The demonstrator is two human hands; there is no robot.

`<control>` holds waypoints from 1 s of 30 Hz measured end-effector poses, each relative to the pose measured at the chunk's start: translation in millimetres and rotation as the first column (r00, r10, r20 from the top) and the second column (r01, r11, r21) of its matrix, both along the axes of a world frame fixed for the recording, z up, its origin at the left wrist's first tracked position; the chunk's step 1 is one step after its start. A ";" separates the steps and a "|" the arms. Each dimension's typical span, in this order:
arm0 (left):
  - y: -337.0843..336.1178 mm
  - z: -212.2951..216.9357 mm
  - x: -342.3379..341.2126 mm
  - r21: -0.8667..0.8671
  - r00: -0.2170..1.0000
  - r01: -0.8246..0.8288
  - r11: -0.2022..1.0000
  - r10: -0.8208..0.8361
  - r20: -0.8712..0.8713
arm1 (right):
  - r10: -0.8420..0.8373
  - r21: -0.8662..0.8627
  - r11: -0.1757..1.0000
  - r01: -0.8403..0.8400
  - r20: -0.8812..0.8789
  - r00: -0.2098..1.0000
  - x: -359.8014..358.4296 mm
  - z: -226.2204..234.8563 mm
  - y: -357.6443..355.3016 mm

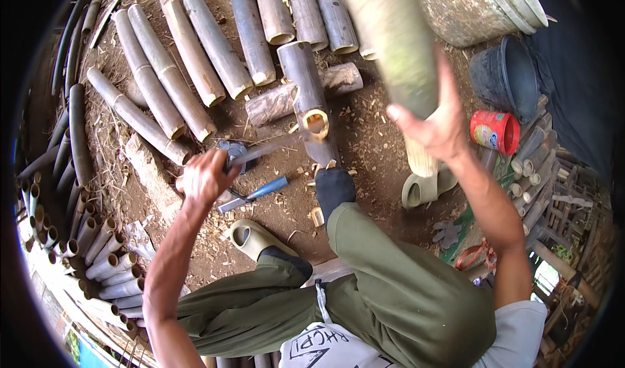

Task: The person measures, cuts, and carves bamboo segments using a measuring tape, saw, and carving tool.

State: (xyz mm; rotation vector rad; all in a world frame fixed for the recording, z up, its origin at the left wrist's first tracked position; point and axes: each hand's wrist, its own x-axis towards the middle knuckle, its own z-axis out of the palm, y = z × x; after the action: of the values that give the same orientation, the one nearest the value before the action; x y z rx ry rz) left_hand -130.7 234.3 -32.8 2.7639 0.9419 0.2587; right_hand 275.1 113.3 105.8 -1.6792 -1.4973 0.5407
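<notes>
Right hand grips club; black bucket contents unclear.

Premises: an outdoor bamboo-working yard, of rural workshop type. Bare earth floor littered with wood chips and shavings. Cut bamboo culms laid in rows from 10 to 12 o'clock; short sawn bamboo tubes stacked at 8 o'clock, more at 3 o'clock. A log serves as a chopping rest at centre. A blue-handled tool lies on the ground. Black bucket and red tin at 2 o'clock.
</notes>
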 end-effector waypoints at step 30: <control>10.4 0.1 19.3 -0.296 0.926 -0.248 0.923 0.136 -0.351 | 0.628 -0.487 0.770 -0.411 0.690 0.360 29.6 -32.1 -13.7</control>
State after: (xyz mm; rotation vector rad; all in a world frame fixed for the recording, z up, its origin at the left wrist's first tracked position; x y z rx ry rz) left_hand -111.5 244.7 -32.7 2.4362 1.2137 -0.3156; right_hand 304.7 99.6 73.7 -1.6744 -2.8708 0.2035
